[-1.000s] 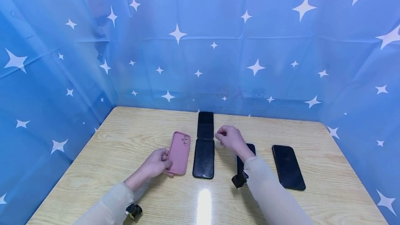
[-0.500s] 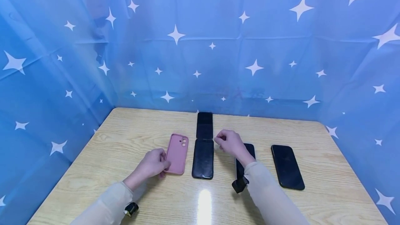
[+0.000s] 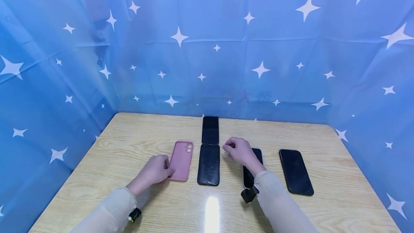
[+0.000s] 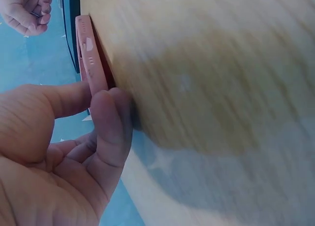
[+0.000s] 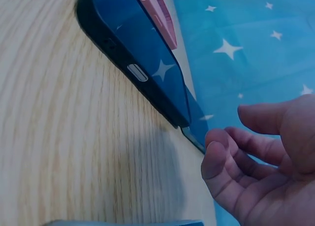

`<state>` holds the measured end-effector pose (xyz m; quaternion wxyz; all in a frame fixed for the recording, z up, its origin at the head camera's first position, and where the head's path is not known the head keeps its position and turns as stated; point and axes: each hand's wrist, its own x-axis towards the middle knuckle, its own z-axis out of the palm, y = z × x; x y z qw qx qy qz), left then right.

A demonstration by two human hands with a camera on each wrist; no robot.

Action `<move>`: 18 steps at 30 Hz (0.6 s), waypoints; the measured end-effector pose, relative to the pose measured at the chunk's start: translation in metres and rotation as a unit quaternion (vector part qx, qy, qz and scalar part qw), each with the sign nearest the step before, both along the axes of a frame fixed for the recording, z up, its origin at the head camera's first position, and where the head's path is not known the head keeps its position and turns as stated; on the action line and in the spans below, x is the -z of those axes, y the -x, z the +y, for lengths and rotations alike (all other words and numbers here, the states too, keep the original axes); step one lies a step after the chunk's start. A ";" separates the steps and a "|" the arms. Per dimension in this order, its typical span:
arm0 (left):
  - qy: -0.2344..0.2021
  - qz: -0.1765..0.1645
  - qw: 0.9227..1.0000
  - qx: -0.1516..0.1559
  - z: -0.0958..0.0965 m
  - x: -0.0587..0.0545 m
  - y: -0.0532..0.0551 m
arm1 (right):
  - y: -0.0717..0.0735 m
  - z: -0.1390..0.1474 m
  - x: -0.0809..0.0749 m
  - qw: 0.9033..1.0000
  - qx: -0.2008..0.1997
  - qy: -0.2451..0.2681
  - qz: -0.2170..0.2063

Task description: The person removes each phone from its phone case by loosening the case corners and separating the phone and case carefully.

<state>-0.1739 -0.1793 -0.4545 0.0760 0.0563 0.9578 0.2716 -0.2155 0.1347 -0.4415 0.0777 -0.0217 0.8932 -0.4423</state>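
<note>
My left hand pinches the lower left edge of a pink phone case between thumb and fingers. The case's inner face is up, with its camera cutouts at the far right corner; the left wrist view shows its side edge tilted near the tabletop. Right of it lies a black phone, touching a second black phone-like slab behind. Just right of where these two meet, my right hand hovers with loosely curled fingers and holds nothing. In the right wrist view its thumb stands apart from the fingers.
Another dark phone lies partly hidden under my right forearm. Farther right is one more black phone. All rest on a light wooden table, and a blue star-patterned curtain stands behind and at both sides.
My left hand has drawn the pink case slightly left and nearer, away from the black phone. My right hand has come a little nearer. The phones have not moved.
</note>
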 end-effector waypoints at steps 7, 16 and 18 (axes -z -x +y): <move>0.038 -0.003 0.999 -0.009 0.000 -0.007 0.001 | -0.004 0.003 0.001 1.000 0.002 -0.008 0.006; 0.021 0.042 0.999 -0.016 0.017 -0.018 0.004 | -0.008 0.008 0.000 1.000 0.003 0.006 0.011; 0.005 0.054 0.998 -0.011 0.024 -0.019 0.004 | -0.009 0.008 -0.001 1.000 0.004 0.011 0.013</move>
